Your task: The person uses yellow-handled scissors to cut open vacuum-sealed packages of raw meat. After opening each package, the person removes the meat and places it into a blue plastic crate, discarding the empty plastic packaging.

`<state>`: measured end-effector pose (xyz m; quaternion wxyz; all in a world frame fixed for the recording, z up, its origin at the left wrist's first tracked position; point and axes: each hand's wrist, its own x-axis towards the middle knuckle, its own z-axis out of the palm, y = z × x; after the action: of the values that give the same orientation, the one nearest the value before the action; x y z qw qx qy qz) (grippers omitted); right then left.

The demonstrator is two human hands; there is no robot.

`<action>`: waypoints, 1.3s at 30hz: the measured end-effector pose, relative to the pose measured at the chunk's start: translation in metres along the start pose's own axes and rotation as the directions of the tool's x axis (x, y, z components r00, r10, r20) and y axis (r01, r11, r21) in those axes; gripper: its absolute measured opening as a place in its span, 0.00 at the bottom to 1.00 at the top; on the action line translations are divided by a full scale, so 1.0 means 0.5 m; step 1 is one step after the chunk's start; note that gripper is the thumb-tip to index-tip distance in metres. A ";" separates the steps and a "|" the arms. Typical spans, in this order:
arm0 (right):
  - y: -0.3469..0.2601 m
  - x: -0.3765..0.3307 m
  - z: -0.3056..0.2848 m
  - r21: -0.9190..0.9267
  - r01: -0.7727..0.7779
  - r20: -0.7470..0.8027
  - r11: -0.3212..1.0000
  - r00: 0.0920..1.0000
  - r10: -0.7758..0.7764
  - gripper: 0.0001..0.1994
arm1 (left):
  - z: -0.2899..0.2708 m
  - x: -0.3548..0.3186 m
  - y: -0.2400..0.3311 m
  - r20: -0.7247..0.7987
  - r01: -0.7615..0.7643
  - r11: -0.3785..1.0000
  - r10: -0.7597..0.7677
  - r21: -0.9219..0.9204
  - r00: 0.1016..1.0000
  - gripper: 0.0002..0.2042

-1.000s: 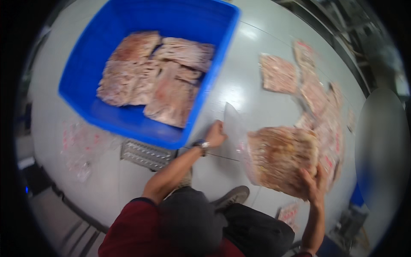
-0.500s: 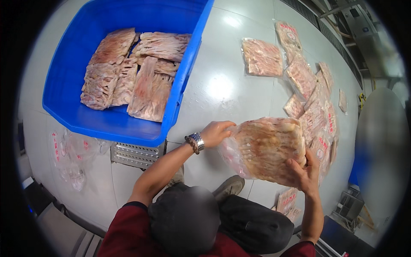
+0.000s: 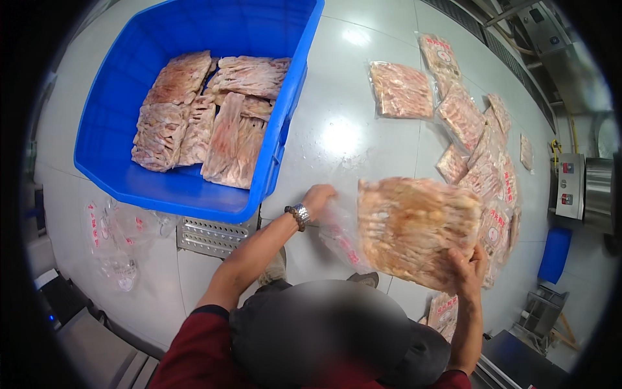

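Note:
My right hand (image 3: 471,269) grips the near right edge of a frozen block of meat (image 3: 414,233), a flat pale-brown slab of pieces stuck together. The slab hangs bare above the floor, in front of my knees. To its left, my left hand (image 3: 319,202) is closed on a clear plastic bag (image 3: 343,243) with red print; the bag is blurred, lies alongside the slab's left edge and looks clear of most of it. Several unwrapped frozen blocks (image 3: 159,126) lie in the blue bin (image 3: 110,123) at the far left.
Bagged frozen blocks (image 3: 483,159) are piled on the right, with one bagged block (image 3: 402,91) beside them. Another pack (image 3: 442,314) is near my right forearm. Discarded bags (image 3: 113,243) lie left of a perforated metal plate (image 3: 214,235). Kitchen equipment (image 3: 570,185) stands far right.
The bag has come away from the slab's left end, drawn leftward by my left hand. The slab has shifted slightly right in my right hand.

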<state>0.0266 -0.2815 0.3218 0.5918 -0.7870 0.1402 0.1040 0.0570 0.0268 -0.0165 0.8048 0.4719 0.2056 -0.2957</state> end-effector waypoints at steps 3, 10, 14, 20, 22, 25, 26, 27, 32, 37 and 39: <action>0.019 0.017 -0.023 0.112 -0.001 -0.157 0.994 0.987 0.018 0.18 | -0.037 -0.049 -0.069 -0.019 -0.166 0.694 0.250 0.700 0.968 0.11; -0.117 0.109 0.102 0.493 0.112 0.035 0.863 0.988 -0.148 0.25 | -0.067 -0.305 0.046 -0.128 -0.208 0.516 0.542 0.831 0.831 0.11; -0.209 0.183 0.253 0.441 0.091 0.298 0.893 0.924 -0.241 0.23 | -0.177 -0.440 0.069 -0.254 -0.126 0.482 0.646 0.867 0.720 0.12; -0.271 0.224 0.548 0.350 -0.122 0.614 0.929 0.779 -0.130 0.23 | -0.293 -0.565 0.074 -0.704 0.116 0.774 0.489 0.622 0.514 0.17; -0.231 0.234 0.604 0.210 -0.079 0.639 0.974 0.766 -0.075 0.14 | -0.390 -0.612 0.029 -0.815 0.172 0.819 0.476 0.547 0.330 0.20; -0.211 0.195 0.556 0.195 0.115 0.645 0.974 0.733 -0.215 0.08 | -0.561 -0.739 -0.041 -0.832 0.329 0.781 0.555 0.530 0.024 0.36; -0.190 0.201 0.503 0.151 0.218 0.626 0.964 0.734 -0.264 0.07 | -0.519 -0.723 -0.014 -0.862 0.588 0.711 0.505 0.385 -0.046 0.40; -0.177 0.197 0.450 0.112 0.191 0.649 0.975 0.729 -0.217 0.06 | -0.501 -0.734 -0.007 -0.837 0.613 0.673 0.545 0.414 -0.034 0.40; 0.173 0.230 0.145 -0.427 0.259 0.412 0.867 0.908 -0.068 0.10 | -0.355 -0.681 0.012 -0.628 0.360 0.550 0.442 0.754 0.641 0.25; 0.562 0.123 0.034 -0.815 -0.050 0.051 0.578 0.986 0.157 0.22 | -0.078 -0.489 0.092 -0.067 -0.091 0.471 0.309 0.877 0.949 0.15; 0.614 0.079 0.054 -0.786 0.053 0.038 0.616 0.999 -0.038 0.25 | 0.006 -0.403 0.123 0.183 -0.282 0.377 0.278 0.882 0.943 0.14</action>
<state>-0.0416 -0.3393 0.0243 0.1913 -0.9689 0.0554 0.1468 -0.0510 0.1043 0.1470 0.4669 0.8538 -0.0681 -0.2200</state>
